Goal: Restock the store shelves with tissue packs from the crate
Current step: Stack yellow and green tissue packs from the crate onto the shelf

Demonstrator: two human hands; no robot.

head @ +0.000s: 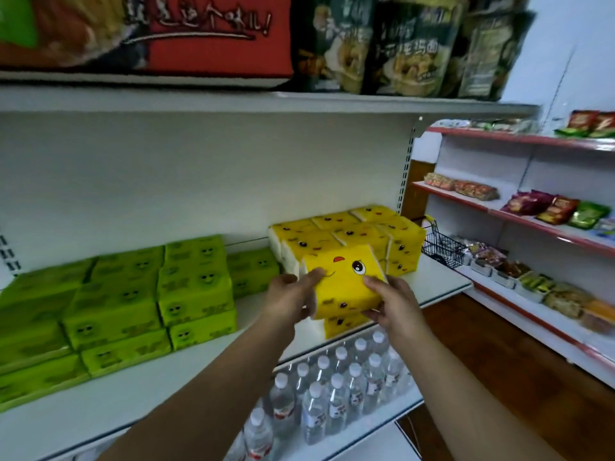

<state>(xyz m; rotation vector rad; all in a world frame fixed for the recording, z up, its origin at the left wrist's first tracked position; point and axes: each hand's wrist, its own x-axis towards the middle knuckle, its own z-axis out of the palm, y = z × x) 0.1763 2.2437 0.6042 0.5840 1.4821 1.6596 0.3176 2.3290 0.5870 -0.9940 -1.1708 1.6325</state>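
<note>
Head view. Found one yellow pack [346,287] held between both hands above the front part of the shelf [166,394]. Noted left hand [289,297] wrapped round the pack's left end, thumb lying on the top face, fingers curled underneath. Noted right hand [392,304] clasping the lower right corner, thumb on top, fingers beneath. Recorded both grips closed firmly on this one pack. Observed it tilted, printed face toward the camera.

Directly under the grip: found a lower pack [342,324], also yellow, lying on the shelf. Cannot tell whether touching the held one or just clear of it.

Just behind the grip: found a yellow stack [349,234], several packs across and more than one layer high, at the shelf's right end.

Left of the grip: found green packs [133,294] in stacked rows, the nearest close to the left hand.

Below the grip, one level down: found bottles [336,394] with white caps, standing upright in rows.

Above the grip, on the next level up: found noodle bags [399,44] and a red box [216,38].

Right of and beyond the grip: found a black wire basket [442,247] past the shelf end, then a side rack [549,207] carrying snack bags.
</note>
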